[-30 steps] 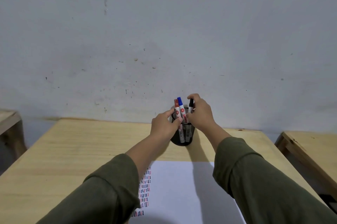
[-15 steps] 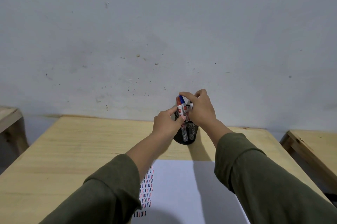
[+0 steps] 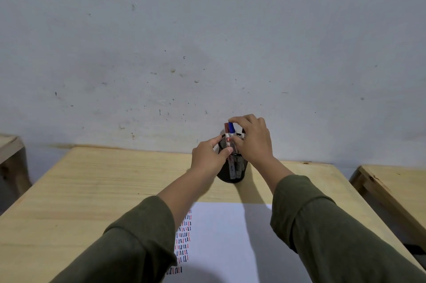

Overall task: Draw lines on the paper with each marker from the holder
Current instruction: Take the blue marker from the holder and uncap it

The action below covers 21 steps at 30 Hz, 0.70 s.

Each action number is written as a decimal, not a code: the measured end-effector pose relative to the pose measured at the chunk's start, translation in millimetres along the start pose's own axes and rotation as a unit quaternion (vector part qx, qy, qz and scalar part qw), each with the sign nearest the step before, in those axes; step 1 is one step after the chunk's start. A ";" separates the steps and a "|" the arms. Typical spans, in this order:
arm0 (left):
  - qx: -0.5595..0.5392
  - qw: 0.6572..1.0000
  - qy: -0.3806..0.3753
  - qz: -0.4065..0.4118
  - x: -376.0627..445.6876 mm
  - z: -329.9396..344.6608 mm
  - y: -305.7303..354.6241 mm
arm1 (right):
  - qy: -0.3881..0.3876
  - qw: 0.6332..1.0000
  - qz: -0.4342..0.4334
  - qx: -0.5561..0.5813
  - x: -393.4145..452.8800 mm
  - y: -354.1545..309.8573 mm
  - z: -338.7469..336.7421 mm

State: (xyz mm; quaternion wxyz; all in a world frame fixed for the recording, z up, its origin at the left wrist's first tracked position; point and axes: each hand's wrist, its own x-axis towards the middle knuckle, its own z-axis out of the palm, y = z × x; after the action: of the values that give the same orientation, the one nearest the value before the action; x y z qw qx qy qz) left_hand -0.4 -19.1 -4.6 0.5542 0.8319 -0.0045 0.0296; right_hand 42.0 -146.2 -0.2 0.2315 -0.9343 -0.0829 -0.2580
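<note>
Where the black mesh holder (image 3: 231,168) stands, near the far edge of the wooden table (image 3: 92,181) and a little right of its middle, both hands meet over it. Inside the holder a red marker (image 3: 227,131) and a blue marker (image 3: 232,127) stand upright side by side, their caps above the rim. A black cap shows just behind the right hand, partly hidden. The left hand (image 3: 207,158) grips the holder at its left side, fingers curled round the mesh wall and the thumb lying across the rim at the front. The right hand (image 3: 252,139) comes over the top of the holder, and its curled fingers pinch the blue marker, forefinger on the cap and thumb lower on the white body. Both forearms wear dark green sleeves (image 3: 322,225). Nearer to the person, at the near edge of the table, lies a white paper (image 3: 230,236). Along its left edge run rows of short lines (image 3: 183,243) in black, red and blue. Behind the table rises a grey wall (image 3: 207,40) with small marks.
</note>
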 end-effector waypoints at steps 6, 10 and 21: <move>0.005 1.000 -0.001 -0.004 -1.3 -0.3 1.8 | -0.008 0.997 0.046 0.055 -2.8 0.8 -2.9; 0.004 1.000 0.001 -0.006 -1.0 0.5 2.2 | 0.011 0.987 0.093 0.128 -1.4 -0.6 -10.8; -0.002 0.999 0.038 -0.006 -3.9 -4.3 8.1 | 0.066 0.944 0.081 0.314 8.2 -29.4 -59.5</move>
State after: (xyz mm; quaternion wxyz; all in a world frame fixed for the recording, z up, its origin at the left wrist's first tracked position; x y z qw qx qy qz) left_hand -4.7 -18.3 4.3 0.5561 0.8289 0.0215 0.0578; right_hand 14.5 -148.3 60.8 0.5381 -0.7988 -0.0683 -0.2603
